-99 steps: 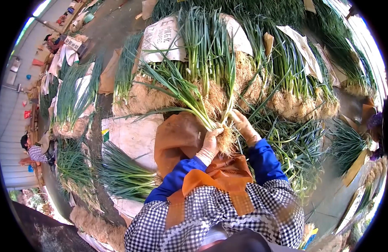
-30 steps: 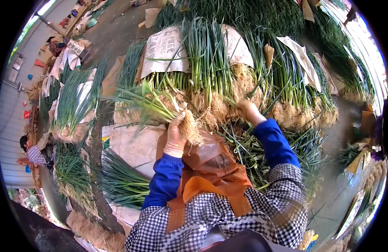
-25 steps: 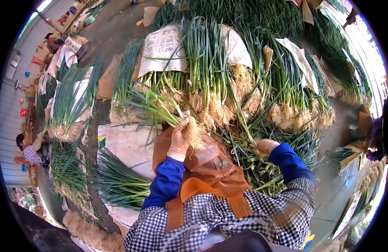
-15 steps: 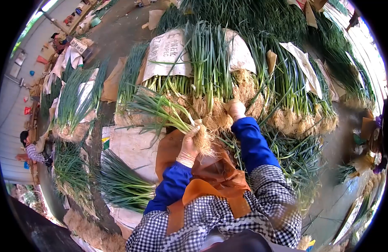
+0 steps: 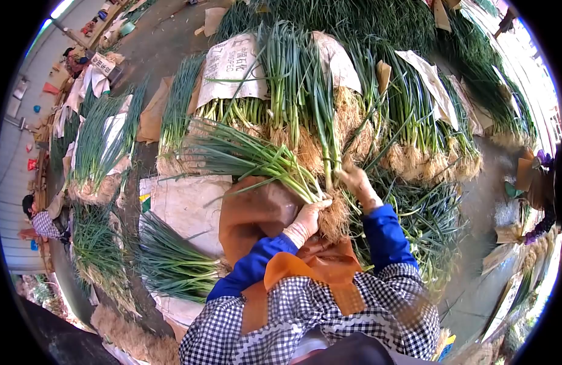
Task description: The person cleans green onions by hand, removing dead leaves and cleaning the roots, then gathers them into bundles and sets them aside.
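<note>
My left hand (image 5: 306, 220) is closed around a bunch of spring onions (image 5: 272, 167) near the white ends, leaves fanned to the upper left. Pale stringy roots (image 5: 334, 216) stick out past my left fingers. My right hand (image 5: 357, 184), slightly blurred, is closed on the lower ends of a few more spring onions (image 5: 329, 143), whose long stalks stretch away from me over the row. Both hands are close together above an orange-brown apron (image 5: 256, 213).
Upright-rooted bundles of spring onions (image 5: 287, 79) line up ahead, partly covered by a printed white sack (image 5: 232, 67). A smaller pile (image 5: 174, 258) lies on a white sheet (image 5: 186, 207) at left. Loose green leaves (image 5: 408, 213) lie at right. Another person (image 5: 46, 222) sits far left.
My right hand has come back from the row with spring onions in it. My left hand has shifted right with its bunch, bringing the two root ends close together.
</note>
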`<state>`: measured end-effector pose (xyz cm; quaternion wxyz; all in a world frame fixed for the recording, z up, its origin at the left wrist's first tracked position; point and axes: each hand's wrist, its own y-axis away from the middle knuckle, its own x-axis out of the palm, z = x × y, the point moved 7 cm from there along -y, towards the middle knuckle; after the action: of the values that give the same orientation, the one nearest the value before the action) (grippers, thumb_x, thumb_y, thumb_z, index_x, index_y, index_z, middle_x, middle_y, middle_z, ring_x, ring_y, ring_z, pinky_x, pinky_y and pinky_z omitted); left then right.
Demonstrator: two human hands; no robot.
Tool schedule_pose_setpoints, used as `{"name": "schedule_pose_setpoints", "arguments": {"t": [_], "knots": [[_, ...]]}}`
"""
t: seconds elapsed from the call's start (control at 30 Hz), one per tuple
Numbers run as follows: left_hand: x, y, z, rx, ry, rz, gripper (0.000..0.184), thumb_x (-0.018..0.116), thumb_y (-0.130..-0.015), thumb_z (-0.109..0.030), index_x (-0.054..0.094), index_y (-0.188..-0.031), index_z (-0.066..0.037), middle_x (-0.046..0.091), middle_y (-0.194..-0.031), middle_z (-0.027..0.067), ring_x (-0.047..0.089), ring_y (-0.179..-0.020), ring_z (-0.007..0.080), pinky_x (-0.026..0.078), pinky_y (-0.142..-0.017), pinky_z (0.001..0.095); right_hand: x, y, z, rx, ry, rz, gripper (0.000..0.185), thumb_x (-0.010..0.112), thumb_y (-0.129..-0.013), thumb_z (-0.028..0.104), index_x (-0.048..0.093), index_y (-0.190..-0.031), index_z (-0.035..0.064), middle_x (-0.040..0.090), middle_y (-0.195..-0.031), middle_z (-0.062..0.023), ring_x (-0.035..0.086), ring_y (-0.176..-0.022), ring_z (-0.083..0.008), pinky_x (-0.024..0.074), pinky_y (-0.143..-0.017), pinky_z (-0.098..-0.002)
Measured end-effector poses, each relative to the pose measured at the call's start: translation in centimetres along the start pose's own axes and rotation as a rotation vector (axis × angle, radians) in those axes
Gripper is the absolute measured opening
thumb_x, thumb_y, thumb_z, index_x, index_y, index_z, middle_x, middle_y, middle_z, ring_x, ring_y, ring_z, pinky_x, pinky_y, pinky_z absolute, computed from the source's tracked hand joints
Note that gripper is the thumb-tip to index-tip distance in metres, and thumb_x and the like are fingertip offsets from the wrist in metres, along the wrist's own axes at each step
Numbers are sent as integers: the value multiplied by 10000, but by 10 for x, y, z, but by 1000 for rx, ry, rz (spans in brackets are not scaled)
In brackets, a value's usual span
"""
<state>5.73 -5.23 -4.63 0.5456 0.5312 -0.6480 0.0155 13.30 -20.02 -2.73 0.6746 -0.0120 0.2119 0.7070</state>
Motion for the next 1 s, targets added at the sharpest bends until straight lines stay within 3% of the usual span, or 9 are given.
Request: {"name": "schedule_pose_setpoints", "arguments": {"t": [0.2, 0.37, 0.5, 0.57, 0.63, 0.77, 0.83, 0.9, 1.0], "knots": [[-8, -6, -5, 272, -216, -133, 129, 642, -715, -14, 586, -824, -57, 555, -814, 8, 510, -809, 133, 406, -774, 256, 3, -37, 56, -201, 827, -230, 289, 583, -809, 389, 606, -768, 103, 581, -625, -129, 560, -575, -318, 460, -552, -372], [-19, -12, -1, 294, -262, -214, 160, 604, -722, 19, 582, -867, -44, 565, -841, 20, 534, -809, 145, 434, -779, 268, -2, 2, 69, -196, 829, -306, 327, 501, -843, 348, 614, -674, 92, 606, -616, -117, 617, -619, -319, 484, -547, -398], [-26, -27, 4, 292, -111, -190, 164, 605, -730, 14, 593, -881, -49, 583, -862, 26, 544, -811, 146, 442, -776, 258, 19, 56, 57, -192, 1113, 156, 283, 501, -859, 307, 622, -697, 110, 613, -612, -75, 619, -583, -268, 499, -541, -368], [-25, -24, 0, 332, -68, -222, 169, 607, -727, 19, 592, -883, -45, 582, -866, 26, 544, -814, 140, 441, -777, 255, 3, 95, 34, -505, 796, -13, 361, 580, -826, 350, 533, -587, 83, 546, -518, -92, 549, -456, -289, 442, -430, -347], [-23, -22, -6, 357, -66, -224, 168, 604, -721, 34, 591, -871, -40, 573, -859, 20, 540, -805, 134, 445, -759, 250, -31, 118, 0, -127, 642, 144, 313, 602, -806, 400, 625, -723, 99, 628, -675, -95, 606, -566, -266, 499, -524, -341], [-10, -20, -15, 430, -143, -138, 138, 605, -716, 35, 585, -830, -40, 555, -837, 5, 528, -800, 124, 437, -745, 249, -74, 106, -24, 682, 1450, 622, 566, 573, -799, 489, 518, -1223, 118, 589, -1142, -61, 562, -1055, -226, 465, -846, -300], [-13, -17, -8, 400, -208, -153, 138, 611, -717, 25, 584, -831, -48, 554, -835, 5, 526, -803, 122, 430, -757, 248, -49, 44, 13, 139, 983, 164, 437, 454, -864, 478, 630, -786, 85, 621, -720, -130, 608, -651, -268, 480, -588, -380], [1, 0, -14, 378, -226, -254, 144, 612, -724, 27, 585, -840, -54, 562, -842, 11, 529, -797, 124, 443, -740, 252, -16, 16, 74, -271, 737, -192, 454, 518, -811, 532, 602, -714, 96, 582, -630, -114, 582, -577, -274, 461, -554, -381], [-18, -19, 0, 371, -307, -165, 201, 643, -746, -27, 600, -942, -16, 605, -876, 23, 544, -806, 161, 431, -764, 283, 30, -38, 89, -120, 952, -42, 382, 576, -766, 493, 648, -768, 118, 631, -693, -88, 623, -668, -264, 491, -612, -360]]}}
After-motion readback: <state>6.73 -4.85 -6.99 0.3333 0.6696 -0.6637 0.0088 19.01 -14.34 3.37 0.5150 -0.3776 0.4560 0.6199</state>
